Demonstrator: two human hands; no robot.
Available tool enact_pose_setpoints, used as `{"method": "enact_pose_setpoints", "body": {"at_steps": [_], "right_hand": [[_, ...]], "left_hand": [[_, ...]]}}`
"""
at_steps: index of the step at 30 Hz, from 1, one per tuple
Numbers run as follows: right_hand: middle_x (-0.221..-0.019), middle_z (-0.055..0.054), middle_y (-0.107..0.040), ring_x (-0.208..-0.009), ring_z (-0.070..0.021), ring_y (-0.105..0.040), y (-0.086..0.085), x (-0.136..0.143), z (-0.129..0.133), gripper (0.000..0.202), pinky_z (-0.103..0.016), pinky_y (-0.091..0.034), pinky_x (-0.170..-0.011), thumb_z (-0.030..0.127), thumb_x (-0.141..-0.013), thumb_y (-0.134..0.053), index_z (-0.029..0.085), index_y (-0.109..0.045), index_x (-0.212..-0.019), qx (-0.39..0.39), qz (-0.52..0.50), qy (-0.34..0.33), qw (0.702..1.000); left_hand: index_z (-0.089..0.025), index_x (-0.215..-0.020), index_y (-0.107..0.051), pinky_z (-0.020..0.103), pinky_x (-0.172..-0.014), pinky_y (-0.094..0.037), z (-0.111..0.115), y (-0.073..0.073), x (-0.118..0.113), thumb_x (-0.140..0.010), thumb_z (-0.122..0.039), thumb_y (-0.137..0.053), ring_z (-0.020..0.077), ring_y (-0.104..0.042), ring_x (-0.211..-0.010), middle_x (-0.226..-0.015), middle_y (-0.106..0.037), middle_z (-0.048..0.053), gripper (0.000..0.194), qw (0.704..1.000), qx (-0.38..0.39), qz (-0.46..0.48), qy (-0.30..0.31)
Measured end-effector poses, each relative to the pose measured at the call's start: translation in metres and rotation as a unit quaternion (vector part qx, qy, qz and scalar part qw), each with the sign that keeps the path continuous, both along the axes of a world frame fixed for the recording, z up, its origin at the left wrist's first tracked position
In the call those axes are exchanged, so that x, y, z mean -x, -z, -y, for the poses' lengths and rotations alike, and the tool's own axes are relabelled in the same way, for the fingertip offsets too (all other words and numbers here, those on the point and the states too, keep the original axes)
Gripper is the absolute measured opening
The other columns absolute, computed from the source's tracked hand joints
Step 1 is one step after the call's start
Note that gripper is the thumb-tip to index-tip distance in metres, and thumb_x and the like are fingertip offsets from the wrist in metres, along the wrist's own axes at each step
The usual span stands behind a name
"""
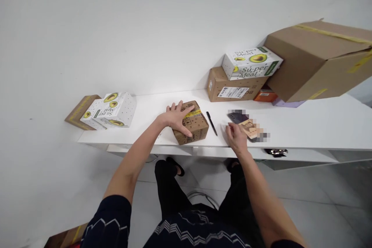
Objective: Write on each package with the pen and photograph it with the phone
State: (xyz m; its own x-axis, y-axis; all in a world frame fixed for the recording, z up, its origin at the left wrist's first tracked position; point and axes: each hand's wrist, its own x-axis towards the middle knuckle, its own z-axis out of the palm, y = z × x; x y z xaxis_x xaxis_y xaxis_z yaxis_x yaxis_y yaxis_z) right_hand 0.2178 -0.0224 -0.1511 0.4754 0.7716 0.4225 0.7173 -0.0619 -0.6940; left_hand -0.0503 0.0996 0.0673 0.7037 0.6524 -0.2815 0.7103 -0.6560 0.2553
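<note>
Left hand spread across the small brown box, close to the tabletop's front edge! Black pen just beside it, right hand by the phone, big carton towards the right end!

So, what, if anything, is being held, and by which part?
The left hand lies spread on top of the taped box, apparently not gripping it; whether the right hand holds anything cannot be told.
</note>
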Motion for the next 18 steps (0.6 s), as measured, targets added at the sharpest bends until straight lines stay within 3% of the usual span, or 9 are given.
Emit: {"method": "enact_pose_setpoints", "body": {"at_steps": [5,8,11,13,18], "right_hand": [[-0.097,-0.017,-0.069,-0.089,-0.0272,-0.063,0.003,-0.007,0.001,0.041,-0.046,-0.05,-0.089,0.047,-0.089,-0.043,0.014,-0.064,-0.1,-0.021,-0.069,0.051,0.996],[-0.094,-0.016,-0.07,-0.087,-0.0265,-0.064,0.001,-0.008,0.002,0.042,-0.044,-0.051,-0.088,0.051,-0.088,-0.044,0.016,-0.064,-0.095,-0.019,-0.076,0.05,0.996],[-0.089,-0.014,-0.069,-0.085,-0.0256,-0.064,0.0,-0.006,0.001,0.041,-0.042,-0.051,-0.086,0.052,-0.088,-0.043,0.017,-0.064,-0.09,-0.016,-0.061,0.041,0.997],[-0.086,-0.014,-0.069,-0.083,-0.0253,-0.063,0.001,-0.005,0.001,0.039,-0.041,-0.05,-0.085,0.05,-0.088,-0.042,0.018,-0.064,-0.088,-0.014,-0.05,0.039,0.998],[-0.081,-0.011,-0.067,-0.082,-0.0242,-0.061,0.005,-0.007,0.001,0.035,-0.039,-0.049,-0.083,0.047,-0.091,-0.042,0.02,-0.063,-0.083,-0.013,-0.023,0.032,0.999]], "left_hand": [[-0.038,-0.16,-0.019,0.074,-0.102,-0.039,0.021,0.002,0.054,-0.054,-0.067,-0.083,0.0557,-0.035,-0.14,-0.161,-0.027,0.021,0.127,0.995,-0.04,0.056,-0.075],[-0.034,-0.162,-0.005,0.067,-0.107,-0.042,0.038,0.014,0.099,-0.059,-0.066,-0.082,0.0507,-0.029,-0.146,-0.162,-0.017,0.021,0.132,0.984,-0.02,0.113,-0.136],[-0.031,-0.162,0.001,0.058,-0.117,-0.035,0.052,0.041,0.136,-0.065,-0.06,-0.081,0.0417,-0.023,-0.151,-0.161,-0.019,0.018,0.131,0.959,-0.053,0.208,-0.182],[-0.029,-0.161,0.0,0.058,-0.119,-0.031,0.056,0.063,0.151,-0.065,-0.055,-0.083,0.0401,-0.02,-0.152,-0.16,-0.018,0.017,0.13,0.929,-0.111,0.252,-0.248],[-0.015,-0.16,-0.005,0.06,-0.121,-0.023,0.029,0.112,0.169,-0.066,-0.052,-0.082,0.0432,-0.007,-0.154,-0.163,-0.007,0.026,0.127,0.818,-0.237,0.3,-0.429]]}}
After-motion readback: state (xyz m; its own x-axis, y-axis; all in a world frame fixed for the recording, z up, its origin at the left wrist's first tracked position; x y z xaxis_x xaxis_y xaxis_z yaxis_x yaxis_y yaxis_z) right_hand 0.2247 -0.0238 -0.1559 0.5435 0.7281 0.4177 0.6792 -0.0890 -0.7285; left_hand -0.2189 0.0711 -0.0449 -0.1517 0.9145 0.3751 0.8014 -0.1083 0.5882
